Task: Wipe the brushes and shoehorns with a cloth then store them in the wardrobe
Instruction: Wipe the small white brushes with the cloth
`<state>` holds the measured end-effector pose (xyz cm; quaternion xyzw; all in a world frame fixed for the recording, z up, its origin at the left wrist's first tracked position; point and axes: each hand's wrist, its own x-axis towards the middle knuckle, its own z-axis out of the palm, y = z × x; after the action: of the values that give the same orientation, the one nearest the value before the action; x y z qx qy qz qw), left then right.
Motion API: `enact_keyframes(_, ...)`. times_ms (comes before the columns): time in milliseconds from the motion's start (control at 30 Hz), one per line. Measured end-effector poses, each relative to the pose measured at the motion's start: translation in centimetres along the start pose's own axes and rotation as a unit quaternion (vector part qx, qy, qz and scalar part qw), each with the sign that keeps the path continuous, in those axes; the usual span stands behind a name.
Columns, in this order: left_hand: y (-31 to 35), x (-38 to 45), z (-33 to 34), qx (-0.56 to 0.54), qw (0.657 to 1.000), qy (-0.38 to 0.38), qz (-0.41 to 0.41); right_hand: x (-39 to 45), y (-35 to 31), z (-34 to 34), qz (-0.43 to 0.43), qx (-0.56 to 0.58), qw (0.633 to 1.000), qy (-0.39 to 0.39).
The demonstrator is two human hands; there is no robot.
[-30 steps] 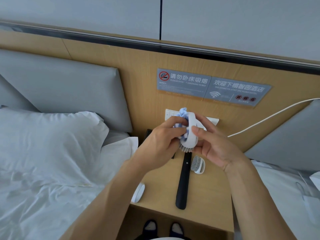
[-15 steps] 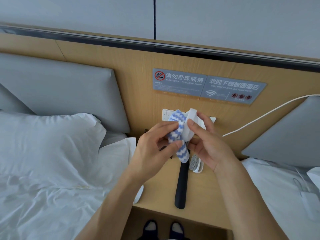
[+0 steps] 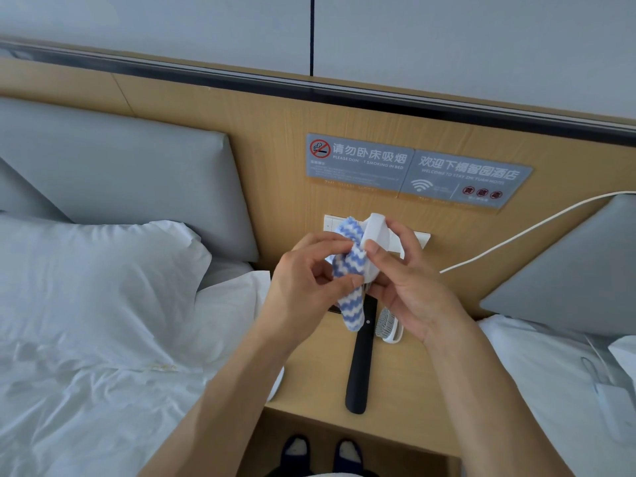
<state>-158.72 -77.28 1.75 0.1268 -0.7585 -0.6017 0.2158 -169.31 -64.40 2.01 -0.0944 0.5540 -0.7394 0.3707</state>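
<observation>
A bed with a white pillow lies along the left edge of the wooden table, and a second bed flanks its right edge. On the table a black shoehorn lies with its long axis running from the front edge toward the headboard, bare wood on both sides of it. Just right of its far end rests a small white brush, bristles up. Above them, the right hand grips another white brush, held roughly upright, while the left hand pinches a blue-and-white striped cloth against it, the cloth's tail hanging down.
</observation>
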Motion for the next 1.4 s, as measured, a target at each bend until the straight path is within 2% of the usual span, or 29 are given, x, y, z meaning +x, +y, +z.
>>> enact_keyframes(200, 0.0, 0.2, -0.8, -0.019, 0.999, -0.021, -0.031, 0.1, 0.3, -0.4, 0.004, 0.017, 1.000, -0.015)
enact_keyframes(367, -0.3, 0.3, -1.5, -0.126, 0.988, -0.028, -0.080, 0.4, 0.5, -0.1, 0.000, 0.031, 0.999, -0.006)
enact_keyframes(600, -0.1, 0.3, -0.7, -0.032, 0.997, -0.022, -0.070, 0.5, 1.3, 0.3, -0.008, 0.019, 0.999, 0.037)
enact_keyframes(833, -0.5, 0.4, -0.8, -0.022, 0.997, 0.007, -0.073, 0.5, 0.7, -0.9, 0.008, 0.056, 0.998, -0.036)
enact_keyframes(1000, -0.2, 0.2, -0.8, 0.006, 0.998, 0.002, -0.070, 0.3, 1.1, -0.9, -0.015, -0.011, 1.000, -0.010)
enact_keyframes(1167, 1.1, 0.7, -1.3, 0.039, 0.997, 0.003, -0.073, 0.5, 0.4, -0.5, -0.092, -0.094, 0.991, 0.005)
enact_keyframes(1300, 2.1, 1.6, -1.8, 0.034, 0.995, -0.007, -0.095, 0.4, -0.6, 0.0, -0.191, -0.238, 0.952, 0.007)
enact_keyframes(1400, 2.9, 2.2, -2.2, 0.037, 0.992, -0.029, -0.120, 0.1, -1.1, 0.1, -0.227, -0.311, 0.923, 0.002)
